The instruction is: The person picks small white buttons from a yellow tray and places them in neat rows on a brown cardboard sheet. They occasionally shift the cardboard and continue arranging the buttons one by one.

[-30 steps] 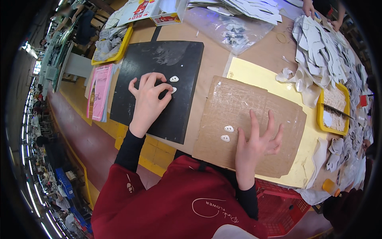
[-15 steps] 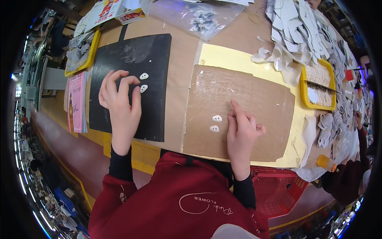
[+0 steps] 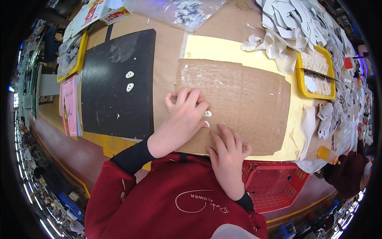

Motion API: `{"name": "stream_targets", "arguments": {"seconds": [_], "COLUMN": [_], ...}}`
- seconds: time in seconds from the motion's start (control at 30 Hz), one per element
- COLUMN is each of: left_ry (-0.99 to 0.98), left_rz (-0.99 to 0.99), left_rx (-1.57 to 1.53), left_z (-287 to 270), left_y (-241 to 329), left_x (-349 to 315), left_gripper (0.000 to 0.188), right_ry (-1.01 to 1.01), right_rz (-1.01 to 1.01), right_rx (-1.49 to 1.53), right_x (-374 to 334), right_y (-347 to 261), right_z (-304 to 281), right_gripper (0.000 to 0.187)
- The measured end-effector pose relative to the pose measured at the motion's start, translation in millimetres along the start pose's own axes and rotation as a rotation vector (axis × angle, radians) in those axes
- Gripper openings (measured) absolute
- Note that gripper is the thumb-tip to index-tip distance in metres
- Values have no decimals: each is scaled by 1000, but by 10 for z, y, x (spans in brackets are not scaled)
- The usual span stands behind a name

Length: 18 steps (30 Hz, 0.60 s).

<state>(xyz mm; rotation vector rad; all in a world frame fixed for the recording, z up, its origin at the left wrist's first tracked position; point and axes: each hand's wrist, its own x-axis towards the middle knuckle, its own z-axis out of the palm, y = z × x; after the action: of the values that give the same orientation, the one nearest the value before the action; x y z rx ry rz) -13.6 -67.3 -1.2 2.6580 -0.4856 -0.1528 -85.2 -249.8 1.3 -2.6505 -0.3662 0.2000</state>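
Left hand [image 3: 184, 115] curled beside white two-holed pieces [image 3: 207, 114] on brown cardboard [image 3: 260, 107], pinch unclear, right hand [image 3: 229, 155] four o'clock, fingers loosely spread, white-lettered maroon sweatshirt [image 3: 155, 191] six o'clock

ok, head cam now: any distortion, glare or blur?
Head view: fisheye curvature, black corners; highlights on the clear plastic bag; whitish marks on the brown cardboard, glare or scuffs, can't tell; left hand and right hand without obvious motion blur; left-rim background too small to read.
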Motion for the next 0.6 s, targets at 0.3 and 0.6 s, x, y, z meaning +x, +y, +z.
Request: {"name": "stream_targets", "arguments": {"seconds": [0.3, 0.6], "left_ry": [7, -7], "left_rz": [15, -28], "left_rx": [67, -27], "left_z": [74, 69], "left_y": [18, 23], "left_x": [43, -41], "left_gripper": [37, 27], "right_ry": [74, 90], "right_rz": [14, 15], "right_rx": [-184, -144], "right_x": [-113, -117], "right_y": [-79, -47], "right_z": [224, 221], "right_gripper": [38, 37]}}
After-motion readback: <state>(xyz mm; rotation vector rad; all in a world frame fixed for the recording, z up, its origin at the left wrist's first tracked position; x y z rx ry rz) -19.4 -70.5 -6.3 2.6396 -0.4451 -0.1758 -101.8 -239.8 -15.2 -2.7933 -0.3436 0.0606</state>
